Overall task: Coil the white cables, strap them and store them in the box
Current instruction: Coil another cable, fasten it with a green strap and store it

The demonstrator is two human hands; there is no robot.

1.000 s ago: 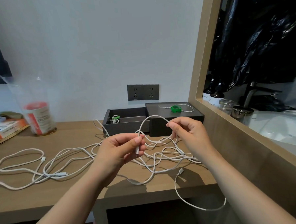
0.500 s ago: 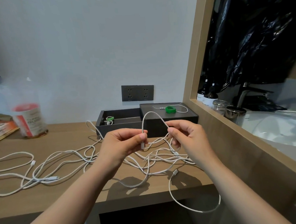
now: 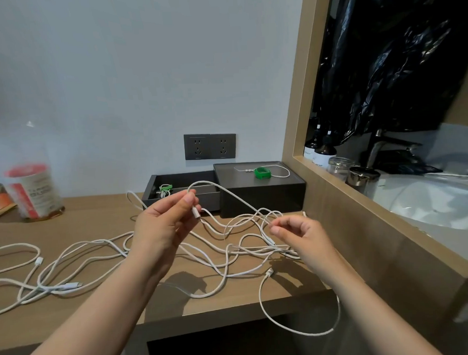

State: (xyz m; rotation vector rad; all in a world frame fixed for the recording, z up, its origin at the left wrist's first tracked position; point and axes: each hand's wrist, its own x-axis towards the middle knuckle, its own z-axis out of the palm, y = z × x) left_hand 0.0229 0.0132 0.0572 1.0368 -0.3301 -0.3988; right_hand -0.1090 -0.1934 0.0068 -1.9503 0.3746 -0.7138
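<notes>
Right hand (image 3: 304, 238) lower, farther from left hand (image 3: 162, 230), white cable (image 3: 195, 213) between.

Loose cables (image 3: 258, 248) sprawl under and between the left hand (image 3: 165, 227) and right hand (image 3: 303, 236), covering the tabletop (image 3: 99, 214) there. Just right of the right hand a wood wall (image 3: 365, 224) closes that side. Behind the left hand stand the box (image 3: 181, 178) and lid (image 3: 277, 196). Behind-left of it, bare tabletop runs to the jar (image 3: 32, 188).
</notes>
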